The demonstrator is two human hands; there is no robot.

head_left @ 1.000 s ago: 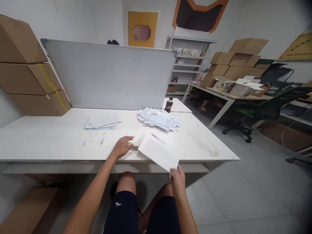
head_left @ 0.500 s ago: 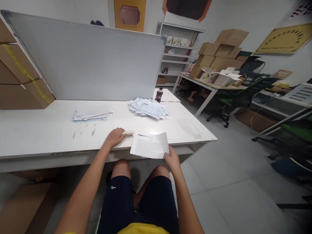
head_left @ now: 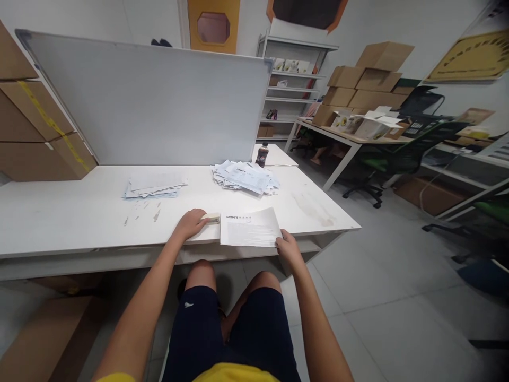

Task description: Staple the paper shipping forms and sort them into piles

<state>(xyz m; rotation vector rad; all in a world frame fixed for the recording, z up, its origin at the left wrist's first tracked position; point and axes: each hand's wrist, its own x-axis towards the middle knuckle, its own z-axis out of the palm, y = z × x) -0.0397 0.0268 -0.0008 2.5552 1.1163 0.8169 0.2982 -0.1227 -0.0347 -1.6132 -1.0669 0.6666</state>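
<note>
My left hand is closed round a small beige stapler-like object on the white table, near its front edge. A printed white sheet is pinched at its lower right corner by my right hand. The sheet's left edge lies beside the tip of the beige object, and its upper right corner curls up. Behind it sits a messy pile of printed papers. A smaller stack of papers lies farther left.
A dark bottle stands behind the paper pile. A whiteboard rises along the table's back. Cardboard boxes are stacked at the left end. An office chair and another table with boxes are at the right.
My right hand has moved slightly right and up with the sheet, which now lies flatter and straighter. My left hand keeps its grip. The whole view has shifted a little.
</note>
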